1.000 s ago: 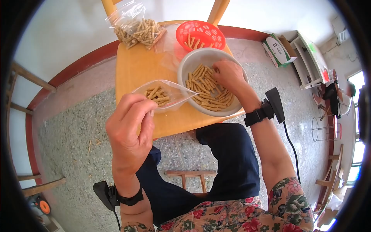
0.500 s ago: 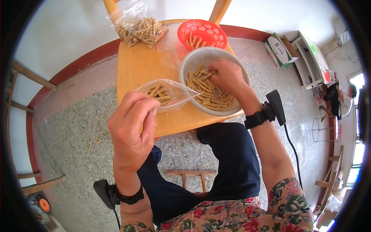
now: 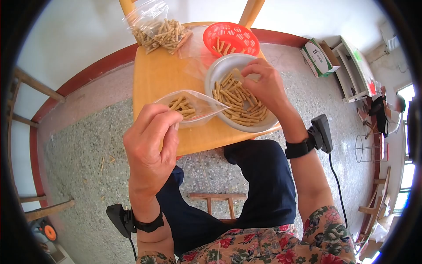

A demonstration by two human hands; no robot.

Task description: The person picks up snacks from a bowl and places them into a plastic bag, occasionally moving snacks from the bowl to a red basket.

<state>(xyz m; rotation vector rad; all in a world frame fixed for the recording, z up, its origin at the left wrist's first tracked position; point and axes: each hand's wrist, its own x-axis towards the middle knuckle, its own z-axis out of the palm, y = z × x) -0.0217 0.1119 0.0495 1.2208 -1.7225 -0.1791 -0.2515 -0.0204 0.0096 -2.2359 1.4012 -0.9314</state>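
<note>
My left hand (image 3: 154, 136) pinches the edge of a clear zip bag (image 3: 206, 115), whose mouth gapes open over the chair seat. Several short tan snack sticks (image 3: 182, 107) lie inside the bag. To its right stands a grey bowl (image 3: 215, 66), its bottom covered with more snack sticks (image 3: 237, 103). Over the bowl's far right side is my right hand (image 3: 266, 83), fingers bent together with a blurred tan stick (image 3: 238, 75) at the tips.
Everything sits on a wooden chair (image 3: 154, 79). A red basket (image 3: 231, 33) with a few sticks and a filled clear bag (image 3: 162, 35) stand at the back. A white-green box (image 3: 318, 57) and a seated person (image 3: 387, 114) are at right.
My right hand has risen from the sticks in the bowl and moved slightly right, bringing a tan stick up. The left hand and the bag have stayed almost still.
</note>
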